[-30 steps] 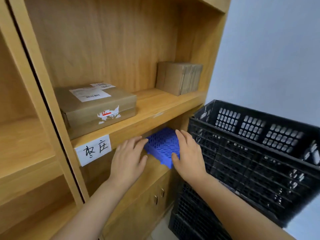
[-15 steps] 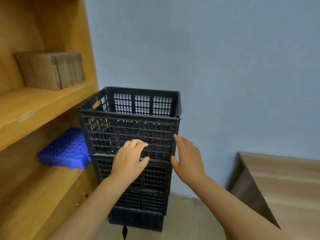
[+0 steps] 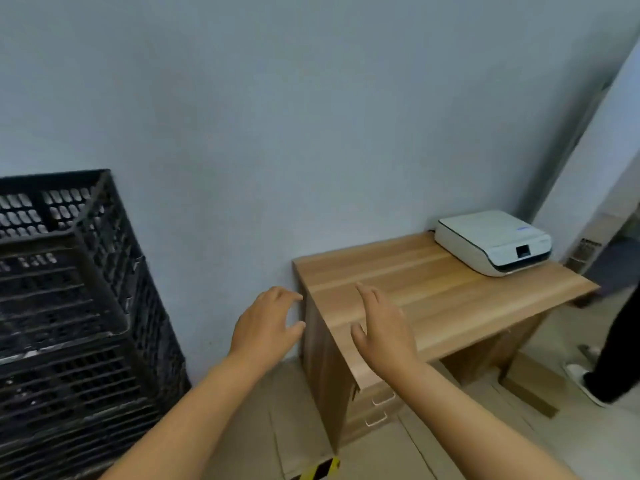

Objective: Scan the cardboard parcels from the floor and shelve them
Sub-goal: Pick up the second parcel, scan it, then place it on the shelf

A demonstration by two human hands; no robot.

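Cardboard parcel [image 3: 531, 382] flat on floor, long axis running under desk [image 3: 433, 289].

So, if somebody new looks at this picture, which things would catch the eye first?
Probably the two bare hands held out in the middle, the left hand and the right hand, both empty with loose fingers. Behind them stands a wooden desk against the wall, with a white printer at its far right corner. At the left edge rises a stack of black plastic crates.
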